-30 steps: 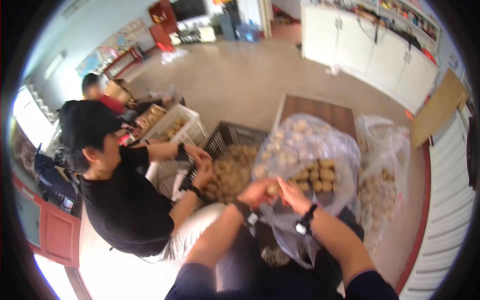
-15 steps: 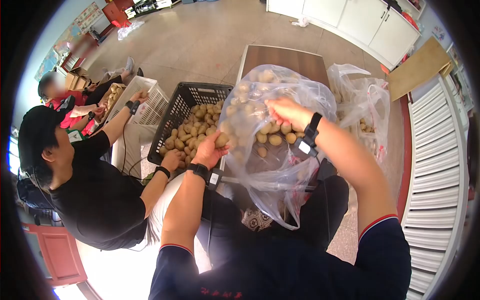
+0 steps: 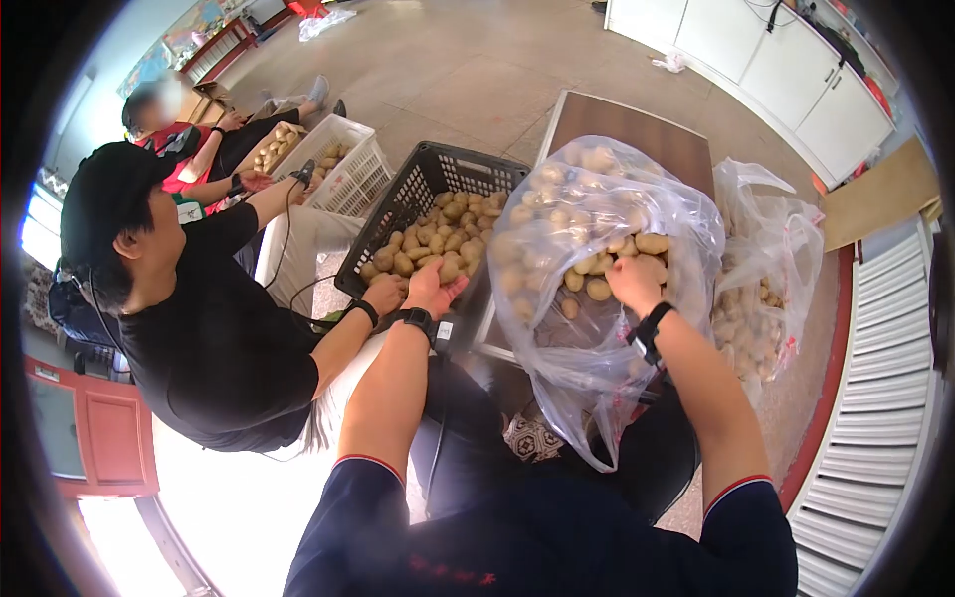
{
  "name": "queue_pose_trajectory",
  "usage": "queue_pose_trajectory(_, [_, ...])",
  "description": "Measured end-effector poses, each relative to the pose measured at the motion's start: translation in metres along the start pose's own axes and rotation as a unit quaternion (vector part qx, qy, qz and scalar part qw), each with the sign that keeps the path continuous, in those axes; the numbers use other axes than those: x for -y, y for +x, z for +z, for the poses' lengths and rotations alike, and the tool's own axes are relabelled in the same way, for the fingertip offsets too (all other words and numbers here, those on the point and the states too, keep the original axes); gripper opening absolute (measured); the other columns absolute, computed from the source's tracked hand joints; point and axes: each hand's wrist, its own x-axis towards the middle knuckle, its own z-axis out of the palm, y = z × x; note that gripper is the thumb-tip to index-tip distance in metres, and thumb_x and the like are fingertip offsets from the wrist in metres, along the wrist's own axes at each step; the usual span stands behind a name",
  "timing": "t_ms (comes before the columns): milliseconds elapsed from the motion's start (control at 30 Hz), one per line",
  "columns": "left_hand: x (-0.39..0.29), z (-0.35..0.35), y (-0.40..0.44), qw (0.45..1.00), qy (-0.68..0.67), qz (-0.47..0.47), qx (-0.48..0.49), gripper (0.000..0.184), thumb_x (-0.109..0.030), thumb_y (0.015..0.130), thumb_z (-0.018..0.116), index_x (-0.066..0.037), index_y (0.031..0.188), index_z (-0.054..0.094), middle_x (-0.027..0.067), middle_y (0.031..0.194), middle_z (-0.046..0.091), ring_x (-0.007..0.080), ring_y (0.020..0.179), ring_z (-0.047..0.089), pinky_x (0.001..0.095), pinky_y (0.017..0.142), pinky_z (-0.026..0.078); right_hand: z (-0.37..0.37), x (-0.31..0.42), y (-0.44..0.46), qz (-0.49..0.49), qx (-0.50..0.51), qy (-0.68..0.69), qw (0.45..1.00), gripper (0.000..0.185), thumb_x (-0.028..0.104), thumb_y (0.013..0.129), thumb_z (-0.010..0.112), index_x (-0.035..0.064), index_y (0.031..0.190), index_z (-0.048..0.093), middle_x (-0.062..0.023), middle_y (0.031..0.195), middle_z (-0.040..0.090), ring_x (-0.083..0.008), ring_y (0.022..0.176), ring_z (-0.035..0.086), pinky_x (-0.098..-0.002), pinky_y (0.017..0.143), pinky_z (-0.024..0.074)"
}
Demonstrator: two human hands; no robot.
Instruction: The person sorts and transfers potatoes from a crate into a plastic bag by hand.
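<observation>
My left hand is at the near right corner of a black plastic crate heaped with potatoes. Between its thumb and fingers is a potato, just above the others. My right hand reaches into the opening of a large clear plastic bag full of potatoes. Its fingers are curled in against a potato at the pile's near edge; the fingertips are partly hidden. More potatoes lie loose in the bag's mouth.
The bag rests on a brown board-topped table. Another clear bag of potatoes stands at the right, by a white radiator. At my left, a co-worker in black has a hand by the crate; a white crate stands beyond.
My right hand has gone down from above the bag's opening to the potatoes inside, its fingers curling. My left hand stays by the crate with the potato. The view has shifted left.
</observation>
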Motion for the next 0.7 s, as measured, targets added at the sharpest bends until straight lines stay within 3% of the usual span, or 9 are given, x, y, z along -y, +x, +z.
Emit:
queue_pose_trajectory(67, [0.0,-0.001,-0.003,1.0,-0.016,0.013,-0.016,0.035,-0.022,0.097,0.05,-0.001,0.124,0.046,0.0176,0.113,0.056,0.0306,0.09,0.059,0.045,0.074,0.057,0.011,0.003,-0.031,0.015,-0.052,-0.087,0.995,0.032,0.026,0.082,0.058,0.0025,0.104,0.057,-0.0198,0.109,0.06,-0.0407,0.092,0.062,-0.05,0.08,0.0497])
queue_pose_trajectory(167, [-0.001,-0.006,0.001,0.999,-0.031,0.022,-0.031,0.035,-0.02,0.097,0.051,-0.001,0.126,0.044,0.0194,0.12,0.052,0.0325,0.1,0.057,0.0474,0.078,0.056,0.026,-0.007,-0.045,0.051,-0.052,-0.099,0.992,0.038,0.025,0.082,0.059,0.0064,0.114,0.051,-0.0188,0.121,0.05,-0.0412,0.094,0.061,-0.0502,0.079,0.0503])
queue_pose_trajectory(267, [0.004,-0.02,0.019,0.998,-0.033,0.039,-0.038,0.033,-0.016,0.098,0.049,-0.003,0.127,0.044,0.0181,0.124,0.051,0.0326,0.104,0.056,0.0485,0.081,0.055,0.033,-0.016,-0.052,0.045,-0.095,-0.086,0.991,0.031,0.02,0.082,0.059,0.0087,0.11,0.051,-0.0177,0.12,0.048,-0.0402,0.095,0.061,-0.0489,0.078,0.0512])
queue_pose_trajectory(367, [0.006,-0.032,0.033,0.997,-0.039,0.045,-0.04,0.031,-0.014,0.098,0.049,-0.006,0.128,0.046,0.015,0.128,0.051,0.0308,0.113,0.052,0.0516,0.084,0.053,0.039,-0.024,-0.057,0.038,-0.047,-0.064,0.996,0.037,0.013,0.08,0.065,0.0111,0.114,0.05,-0.0178,0.119,0.049,-0.0402,0.096,0.06,-0.0478,0.079,0.0506])
queue_pose_trajectory(467, [0.017,-0.056,0.05,0.997,-0.035,0.062,-0.027,0.035,-0.021,0.094,0.056,-0.007,0.125,0.052,0.0155,0.124,0.056,0.0309,0.112,0.054,0.0483,0.085,0.052,0.051,-0.036,-0.062,-0.021,-0.05,-0.07,0.996,0.038,0.009,0.079,0.066,0.0108,0.114,0.051,-0.0175,0.119,0.049,-0.0405,0.095,0.061,-0.0471,0.079,0.0507])
queue_pose_trajectory(500, [0.017,-0.058,0.051,0.944,0.24,0.225,-0.01,0.041,-0.027,0.09,0.061,-0.005,0.124,0.053,0.0171,0.118,0.06,0.0324,0.108,0.057,0.0453,0.084,0.052,0.051,-0.035,-0.065,-0.031,-0.046,-0.079,0.995,0.039,0.006,0.078,0.065,0.0109,0.115,0.051,-0.0171,0.12,0.049,-0.0404,0.096,0.06,-0.0467,0.081,0.05])
queue_pose_trajectory(533, [0.017,-0.065,0.05,0.878,0.398,0.266,-0.005,0.041,-0.029,0.088,0.063,-0.005,0.119,0.055,0.0181,0.114,0.061,0.0332,0.106,0.058,0.0451,0.082,0.052,0.052,-0.034,-0.067,-0.038,-0.039,-0.078,0.995,0.039,0.006,0.078,0.065,0.0109,0.115,0.051,-0.0171,0.12,0.049,-0.0404,0.096,0.06,-0.0467,0.081,0.05])
queue_pose_trajectory(600, [0.011,-0.065,0.027,0.664,0.664,0.341,-0.051,0.042,-0.034,0.083,0.067,-0.003,0.111,0.059,0.0201,0.107,0.063,0.0349,0.101,0.061,0.0447,0.08,0.051,0.053,-0.037,-0.069,-0.058,-0.05,-0.077,0.994,0.04,0.005,0.076,0.062,0.0115,0.115,0.052,-0.0164,0.118,0.049,-0.0396,0.098,0.059,-0.0484,0.083,0.0493])
queue_pose_trajectory(700, [-0.003,-0.045,-0.005,0.621,0.724,0.289,-0.086,0.042,-0.039,0.079,0.072,-0.001,0.097,0.064,0.0222,0.098,0.065,0.0366,0.094,0.063,0.0452,0.076,0.051,0.055,-0.043,-0.074,-0.08,-0.037,-0.077,0.993,0.041,0.003,0.075,0.062,0.0121,0.113,0.054,-0.0159,0.119,0.05,-0.0405,0.099,0.058,-0.048,0.084,0.0482])
